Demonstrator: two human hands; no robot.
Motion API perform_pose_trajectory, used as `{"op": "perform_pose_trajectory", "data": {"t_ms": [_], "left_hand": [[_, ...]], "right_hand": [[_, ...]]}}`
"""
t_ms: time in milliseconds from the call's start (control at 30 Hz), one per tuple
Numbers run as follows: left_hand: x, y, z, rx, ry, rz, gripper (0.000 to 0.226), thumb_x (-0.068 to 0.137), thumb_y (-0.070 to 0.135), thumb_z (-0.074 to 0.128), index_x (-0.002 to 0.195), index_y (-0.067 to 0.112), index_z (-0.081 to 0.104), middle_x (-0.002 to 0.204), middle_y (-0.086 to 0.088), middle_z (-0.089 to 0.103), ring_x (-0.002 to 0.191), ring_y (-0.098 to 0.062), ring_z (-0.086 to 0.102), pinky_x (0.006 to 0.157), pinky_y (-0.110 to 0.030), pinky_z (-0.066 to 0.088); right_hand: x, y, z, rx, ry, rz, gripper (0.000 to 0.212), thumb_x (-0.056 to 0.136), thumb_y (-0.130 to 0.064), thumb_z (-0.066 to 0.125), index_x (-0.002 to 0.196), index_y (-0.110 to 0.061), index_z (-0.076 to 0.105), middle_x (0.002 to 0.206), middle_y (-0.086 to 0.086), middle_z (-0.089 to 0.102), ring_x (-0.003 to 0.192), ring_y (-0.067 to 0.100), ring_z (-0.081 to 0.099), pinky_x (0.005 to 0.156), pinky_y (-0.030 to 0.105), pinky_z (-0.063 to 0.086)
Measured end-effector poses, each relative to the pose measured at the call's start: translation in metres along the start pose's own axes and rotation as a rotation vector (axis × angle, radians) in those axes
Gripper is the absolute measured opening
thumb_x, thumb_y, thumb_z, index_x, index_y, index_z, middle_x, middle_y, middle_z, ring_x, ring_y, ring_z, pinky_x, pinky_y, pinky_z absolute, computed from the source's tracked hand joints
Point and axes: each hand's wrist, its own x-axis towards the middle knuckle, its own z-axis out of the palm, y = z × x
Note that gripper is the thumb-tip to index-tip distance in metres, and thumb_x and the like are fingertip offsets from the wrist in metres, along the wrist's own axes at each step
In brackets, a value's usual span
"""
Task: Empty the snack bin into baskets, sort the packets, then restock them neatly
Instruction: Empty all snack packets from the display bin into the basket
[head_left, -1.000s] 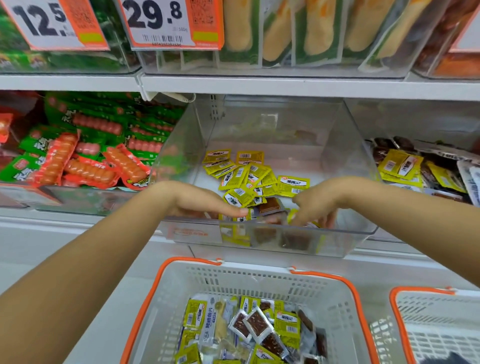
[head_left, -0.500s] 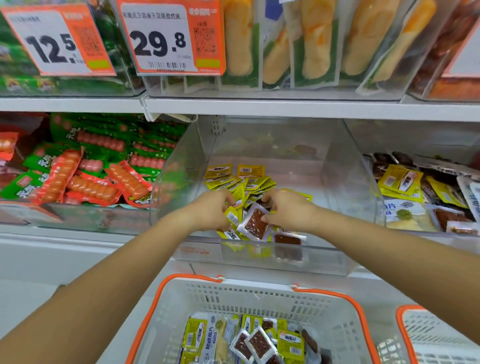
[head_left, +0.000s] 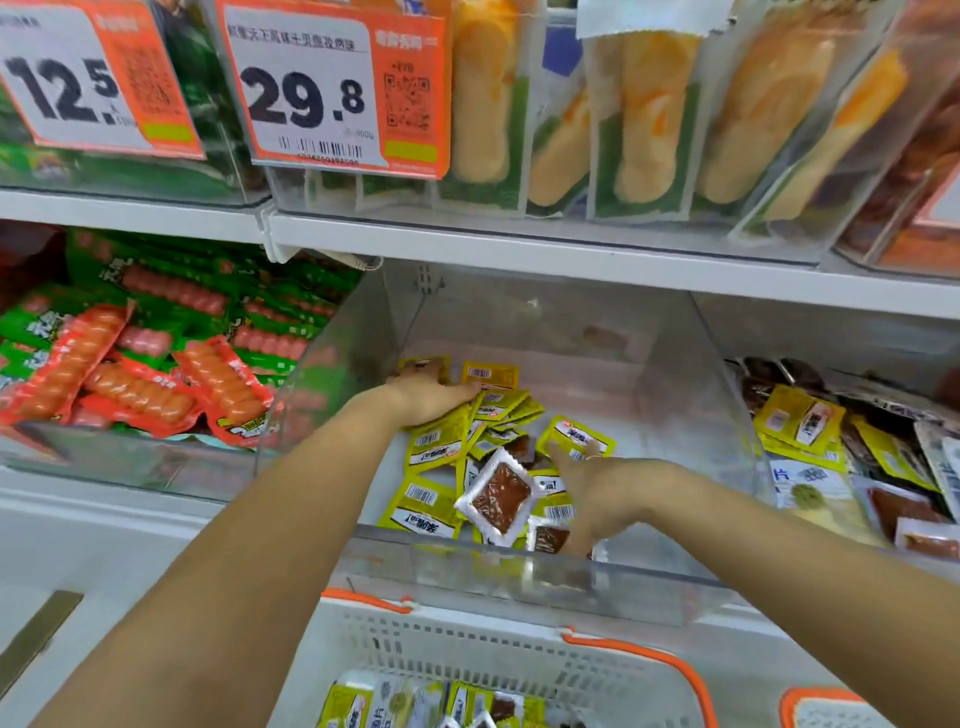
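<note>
The clear plastic snack bin sits on the middle shelf, and a loose heap of yellow packets lies on its floor, crowded toward the bin's left half and front wall; the bin's right half shows bare floor. On top of the heap near the bin's front lies a clear-edged packet with a dark red-brown filling, tilted, with a second one of the same kind just beside it against the front wall. The left hand reaches deep into the bin and lies flat, palm down, fingers spread over the yellow packets at the back of the heap; it presses on them without closing around any. The right hand is inside the bin at the heap's right edge, fingers extended and loosely open, touching a yellow packet with a white label; whether it grips anything cannot be told. Below the bin's front wall stands a white basket with an orange rim, with mixed packets lying in it. Left of the bin lie red and green sausage packs. Above the bin hangs an orange price tag reading 29.8.
</note>
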Motion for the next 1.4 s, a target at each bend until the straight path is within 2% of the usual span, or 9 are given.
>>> {"op": "perform_pose_trajectory", "data": {"t_ms": [67, 233, 367, 533, 733, 833, 1000, 1233, 1400], "left_hand": [[-0.007, 0.0, -0.003, -0.065, -0.069, 0.038, 0.103, 0.07, 0.09, 0.032, 0.151, 0.028, 0.021, 0.159, -0.003, 0.018, 0.146, -0.025, 0.018, 0.118, -0.039, 0.016], [-0.044, 0.012, -0.009, -0.151, -0.315, 0.229, 0.08, 0.083, 0.071, 0.044, 0.148, 0.026, 0.03, 0.152, 0.008, 0.031, 0.139, -0.012, 0.029, 0.108, -0.022, 0.019], [-0.067, 0.009, -0.007, -0.03, -0.475, 0.199, 0.12, 0.057, 0.089, 0.054, 0.152, 0.031, 0.008, 0.158, 0.011, 0.014, 0.144, -0.012, 0.017, 0.119, -0.036, 0.016], [-0.085, 0.015, 0.018, 0.264, -0.291, 0.188, 0.113, 0.072, 0.064, 0.07, 0.152, 0.032, -0.003, 0.158, -0.012, 0.008, 0.146, -0.026, 0.017, 0.116, -0.038, 0.025], [-0.084, 0.015, 0.021, 0.206, -0.208, 0.16, 0.114, 0.066, 0.065, 0.074, 0.15, 0.026, 0.008, 0.138, -0.011, 0.042, 0.125, -0.029, 0.046, 0.101, -0.037, 0.042], [-0.087, 0.018, 0.023, 0.137, -0.183, 0.135, 0.105, 0.065, 0.07, 0.071, 0.141, 0.012, 0.025, 0.124, -0.003, 0.05, 0.117, -0.022, 0.05, 0.087, -0.029, 0.043], [-0.085, 0.022, 0.026, 0.084, -0.111, 0.144, 0.065, 0.065, 0.053, 0.081, 0.106, 0.016, 0.047, 0.099, 0.003, 0.057, 0.092, -0.016, 0.055, 0.072, -0.027, 0.044], [-0.08, 0.012, 0.027, -0.086, -0.014, 0.174, 0.045, 0.065, 0.03, 0.083, 0.103, 0.017, 0.061, 0.095, 0.0, 0.065, 0.091, -0.02, 0.061, 0.079, -0.029, 0.051], [-0.087, 0.01, 0.026, -0.072, 0.071, 0.156, 0.04, 0.067, 0.027, 0.081, 0.101, 0.018, 0.063, 0.095, -0.001, 0.064, 0.088, -0.02, 0.059, 0.069, -0.025, 0.044]], "right_hand": [[0.001, -0.004, 0.002, 0.021, 0.047, -0.027, 0.128, 0.074, -0.047, 0.076, 0.149, -0.014, -0.022, 0.157, 0.022, 0.01, 0.126, 0.032, 0.047, 0.095, 0.033, 0.045], [0.005, -0.001, 0.0, 0.153, 0.211, -0.046, 0.127, 0.064, -0.053, 0.081, 0.15, -0.01, -0.002, 0.138, 0.013, 0.046, 0.123, 0.029, 0.048, 0.096, 0.034, 0.046], [0.004, -0.001, 0.003, 0.153, 0.28, -0.034, 0.138, 0.062, -0.057, 0.08, 0.15, -0.015, -0.018, 0.155, 0.014, 0.023, 0.142, 0.032, 0.024, 0.108, 0.034, 0.035], [-0.003, -0.007, -0.011, -0.089, 0.397, -0.122, 0.144, 0.058, -0.055, 0.083, 0.146, -0.024, -0.027, 0.158, 0.009, -0.02, 0.146, 0.031, -0.012, 0.117, 0.051, 0.012], [0.016, -0.022, -0.038, -0.411, 0.302, -0.262, 0.144, 0.056, -0.059, 0.083, 0.149, -0.025, -0.022, 0.157, 0.009, -0.025, 0.145, 0.026, -0.019, 0.117, 0.054, 0.002], [0.024, -0.023, -0.043, -0.426, 0.219, -0.25, 0.139, 0.057, -0.062, 0.081, 0.15, -0.03, -0.018, 0.159, 0.002, -0.017, 0.147, 0.026, -0.01, 0.118, 0.051, 0.007], [0.027, -0.016, -0.044, -0.314, 0.184, -0.244, 0.135, 0.055, -0.061, 0.082, 0.151, -0.032, -0.007, 0.16, 0.0, 0.006, 0.144, 0.026, 0.019, 0.113, 0.044, 0.03], [0.02, -0.008, -0.031, -0.125, 0.337, -0.243, 0.112, 0.06, -0.052, 0.083, 0.149, -0.027, 0.02, 0.135, 0.006, 0.047, 0.12, 0.028, 0.05, 0.091, 0.034, 0.046], [-0.001, -0.013, -0.017, -0.13, 0.46, -0.126, 0.067, 0.074, -0.038, 0.077, 0.126, -0.015, 0.043, 0.117, 0.007, 0.06, 0.105, 0.03, 0.058, 0.071, 0.032, 0.043]]}}
